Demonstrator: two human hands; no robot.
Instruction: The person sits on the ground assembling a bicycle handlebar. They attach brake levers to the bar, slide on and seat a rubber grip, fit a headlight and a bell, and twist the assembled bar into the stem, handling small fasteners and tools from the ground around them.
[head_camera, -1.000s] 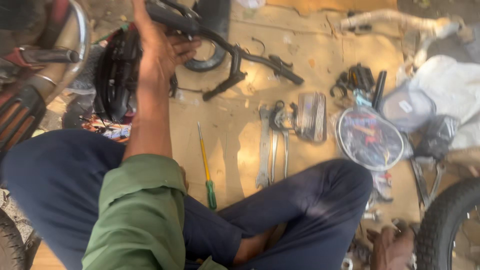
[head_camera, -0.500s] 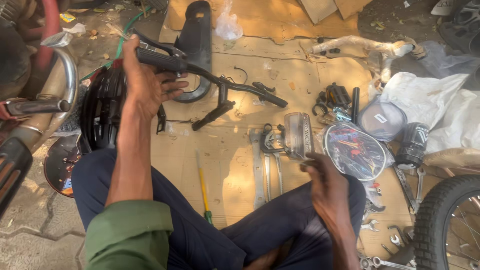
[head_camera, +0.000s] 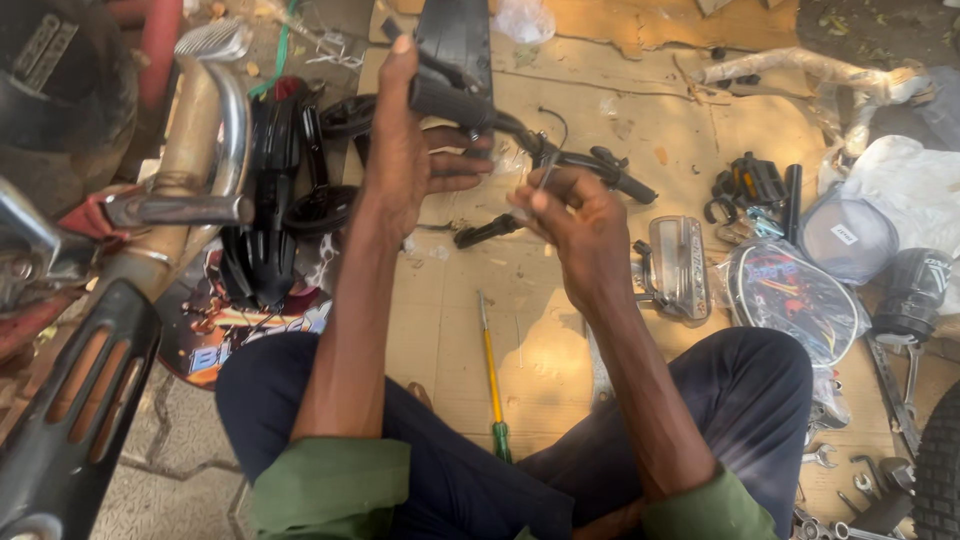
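My left hand grips the left rubber grip of a black bicycle handlebar and holds it raised over the cardboard sheet. My right hand is closed around a small thin metal tool, an angled key by the look of it, with its tip close to the bar's middle clamp. A black stem piece hangs from the bar below my hands. A screwdriver with a yellow shaft and green handle lies on the cardboard between my knees.
A motorcycle exhaust and footrest stand at the left beside black plastic parts. At the right lie a metal pedal, a round bagged part, black pedals, wrenches and a tyre.
My right hand has risen from the parts on the cardboard to the handlebar, now holding the small metal tool. The view has closed in on the handlebar.
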